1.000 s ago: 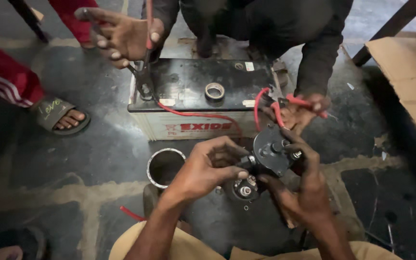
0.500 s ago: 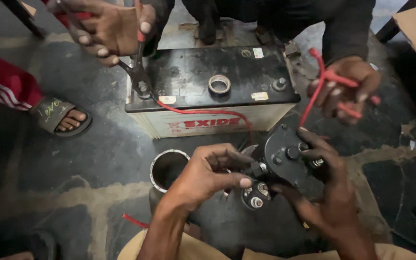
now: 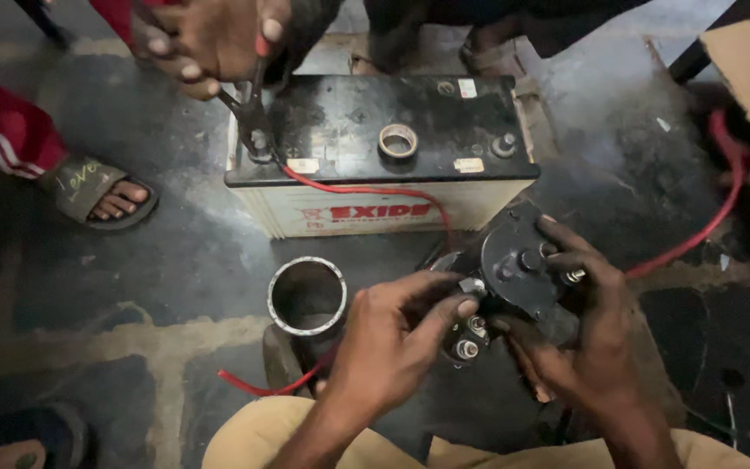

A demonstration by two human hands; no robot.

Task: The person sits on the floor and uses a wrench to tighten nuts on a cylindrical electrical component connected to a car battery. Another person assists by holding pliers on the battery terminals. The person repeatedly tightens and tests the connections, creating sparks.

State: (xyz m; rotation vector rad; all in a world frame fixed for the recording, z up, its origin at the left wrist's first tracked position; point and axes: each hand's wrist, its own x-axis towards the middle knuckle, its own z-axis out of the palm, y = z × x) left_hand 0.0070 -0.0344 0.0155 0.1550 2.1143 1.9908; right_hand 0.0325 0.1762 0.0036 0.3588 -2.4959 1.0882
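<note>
Landmark: car battery (image 3: 375,152), black top, pale case, standing on the dark stained floor (image 3: 149,287).

Starter motor part (image 3: 514,265), black and round, sits just in front of the battery's right front corner, held between both of the wearer's hands. Right hand (image 3: 588,334) is curled round its right side and underside, fingers spread over the black face, thumb below; closed on the part. Left hand (image 3: 397,343) comes in from the left, fingers bent, thumb and forefinger pinched at a small metal terminal on the part's left edge; closed on that fitting, though what exactly lies under the fingertips cannot be made out. Small solenoid (image 3: 466,339) with bright studs hangs just below the part, between the two hands.

Metal cylinder (image 3: 307,295), open-ended and hollow, stands on the floor in front of the battery's left half, just left of the left hand, not touched.

Red cable (image 3: 366,191) runs from the battery's left terminal across its front face toward the part. Another person's hand (image 3: 210,39) behind the battery's left end holds pliers (image 3: 249,117) down onto that terminal. Tape roll (image 3: 398,141) lies on the battery top, centre. Second red cable (image 3: 696,234) trails off right of the battery toward a blurred hand at the frame edge. Sandalled foot (image 3: 101,195) is well left of the battery.
</note>
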